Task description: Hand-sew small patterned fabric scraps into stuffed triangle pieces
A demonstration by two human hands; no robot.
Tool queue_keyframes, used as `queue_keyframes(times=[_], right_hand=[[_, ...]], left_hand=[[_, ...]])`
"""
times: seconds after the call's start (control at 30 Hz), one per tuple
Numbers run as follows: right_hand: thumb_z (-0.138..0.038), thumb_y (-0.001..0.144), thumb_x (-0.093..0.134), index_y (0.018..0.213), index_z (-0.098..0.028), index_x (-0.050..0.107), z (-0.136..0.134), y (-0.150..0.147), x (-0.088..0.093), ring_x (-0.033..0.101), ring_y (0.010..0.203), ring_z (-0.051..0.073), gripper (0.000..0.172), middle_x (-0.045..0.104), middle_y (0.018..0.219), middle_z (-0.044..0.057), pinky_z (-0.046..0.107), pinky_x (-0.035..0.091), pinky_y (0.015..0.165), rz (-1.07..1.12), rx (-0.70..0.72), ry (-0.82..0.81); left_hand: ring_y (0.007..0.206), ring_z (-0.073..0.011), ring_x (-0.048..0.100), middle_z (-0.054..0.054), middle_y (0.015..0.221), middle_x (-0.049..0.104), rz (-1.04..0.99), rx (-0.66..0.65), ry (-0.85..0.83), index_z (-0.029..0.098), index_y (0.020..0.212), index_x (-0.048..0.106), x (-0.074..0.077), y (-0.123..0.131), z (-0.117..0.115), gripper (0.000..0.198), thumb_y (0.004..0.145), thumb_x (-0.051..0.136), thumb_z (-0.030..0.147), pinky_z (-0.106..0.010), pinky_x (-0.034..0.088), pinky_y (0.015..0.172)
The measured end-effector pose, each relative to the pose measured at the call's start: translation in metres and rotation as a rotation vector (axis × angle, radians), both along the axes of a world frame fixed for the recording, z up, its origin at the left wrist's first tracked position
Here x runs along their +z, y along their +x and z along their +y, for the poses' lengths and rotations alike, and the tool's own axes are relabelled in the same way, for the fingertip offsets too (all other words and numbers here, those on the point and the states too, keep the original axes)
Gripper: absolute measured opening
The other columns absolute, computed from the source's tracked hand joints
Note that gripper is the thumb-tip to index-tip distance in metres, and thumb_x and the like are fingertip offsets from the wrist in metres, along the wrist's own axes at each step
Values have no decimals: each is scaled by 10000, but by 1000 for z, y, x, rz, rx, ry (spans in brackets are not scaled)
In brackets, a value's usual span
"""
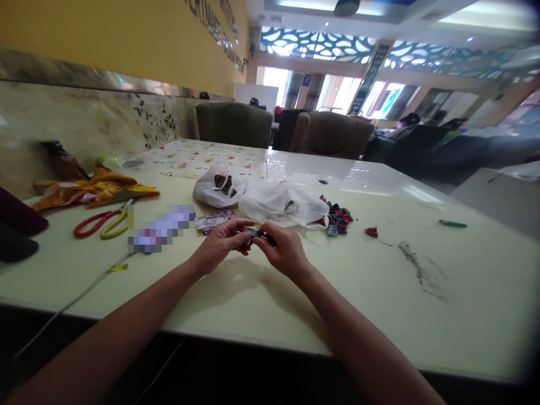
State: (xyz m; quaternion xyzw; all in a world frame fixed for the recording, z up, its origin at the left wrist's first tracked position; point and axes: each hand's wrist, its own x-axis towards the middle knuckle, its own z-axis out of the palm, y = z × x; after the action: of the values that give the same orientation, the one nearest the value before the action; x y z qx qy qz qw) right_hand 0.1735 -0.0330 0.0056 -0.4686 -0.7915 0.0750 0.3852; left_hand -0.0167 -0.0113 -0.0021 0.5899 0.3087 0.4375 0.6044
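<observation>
**Two-Hand Grip on Small Dark Item (253, 232)**

Reference landmark: flattened white bag (274, 203), lying on the pale table (464, 326).

The small dark item is located on the near side of the flattened white bag, between both hands. Its exact type is too small to tell.

Left hand (221, 241): thumb and bent fingers pinch the item. Right hand (283, 246): thumb and index finger pinch the same item from the opposite side; the remaining fingers are curled, their exact position hidden.

Components, relative to the flattened white bag:
- Filled bag (203, 188) with dark contents: left, touching.
- Patterned packet (214, 221): left, just beside.
- Pixelated oblong object (162, 229): left, beyond the packet.
- Scissors (123, 211) with red and yellow handles: well left.
- Orange cloth (107, 183): far left.
- Patterned fabric cluster (338, 218): at the right end.
- Small red piece (371, 231): right, beyond the cluster.
- Tangled strings (415, 264): right, nearer the person.
- Green implement (453, 224): far right.
</observation>
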Motion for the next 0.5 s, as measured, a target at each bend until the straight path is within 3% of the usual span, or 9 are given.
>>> queue_keyframes(times=[0.5], right_hand=[[-293, 874, 610, 788, -188, 601, 1, -1, -2, 430, 545, 93, 136, 559, 630, -22, 231, 295, 562, 35, 5, 5]], left_hand=[[671, -120, 629, -1, 787, 660, -28, -6, -15, 176, 1145, 653, 0, 1, -1, 409, 791, 749, 358, -273, 553, 643]])
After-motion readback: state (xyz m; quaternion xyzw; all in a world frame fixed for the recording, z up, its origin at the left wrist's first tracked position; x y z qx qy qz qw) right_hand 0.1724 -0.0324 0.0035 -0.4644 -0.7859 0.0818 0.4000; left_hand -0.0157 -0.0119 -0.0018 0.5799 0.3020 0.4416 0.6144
